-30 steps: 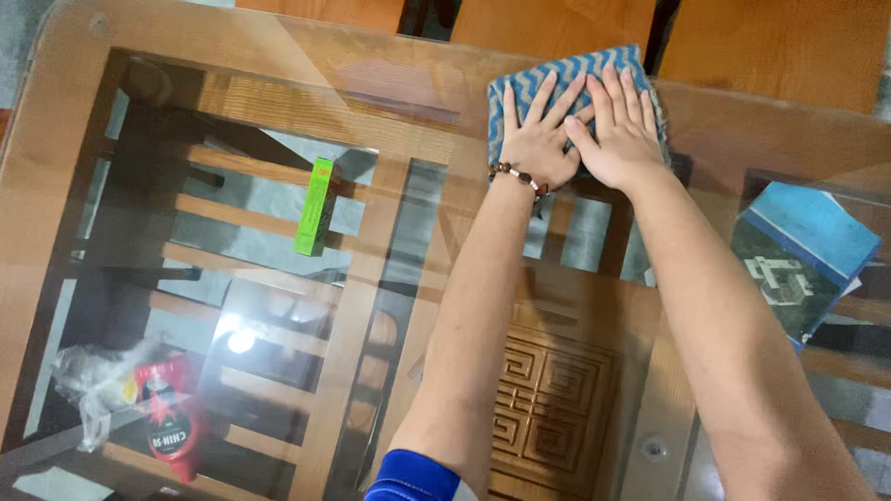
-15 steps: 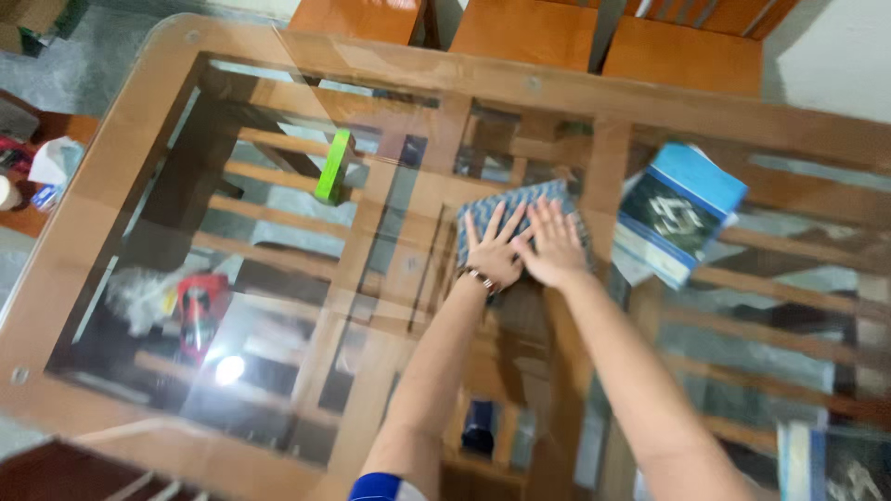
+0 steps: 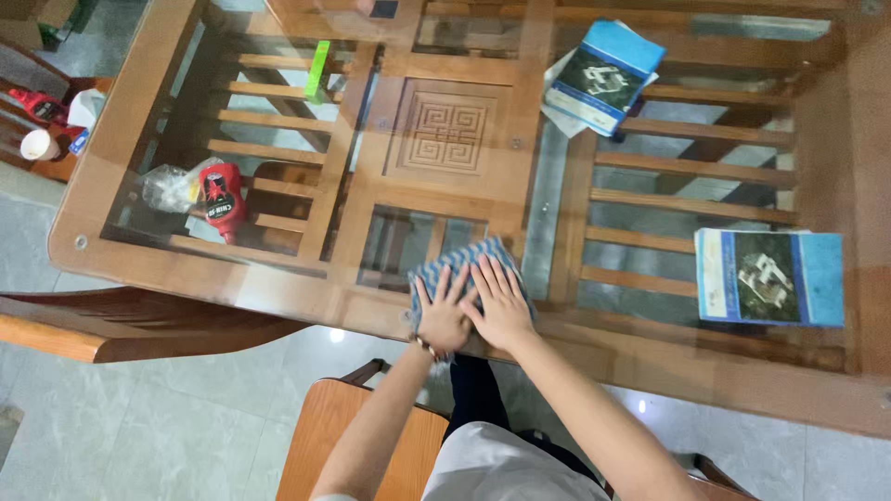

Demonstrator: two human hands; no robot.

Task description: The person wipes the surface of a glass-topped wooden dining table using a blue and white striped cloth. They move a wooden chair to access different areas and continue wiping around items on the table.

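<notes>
Now left hand, right hand flat, fingers spread (gripping nothing), pressing blue cloth on glass table.

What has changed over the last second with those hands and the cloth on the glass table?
Both hands, left hand and right hand, have slid the blue cloth across the glass table from its far side to the near edge, by the person. Nothing was picked up or let go: the palms stay flat on the cloth. The two blue books, green box and red bottle lie as before.
</notes>
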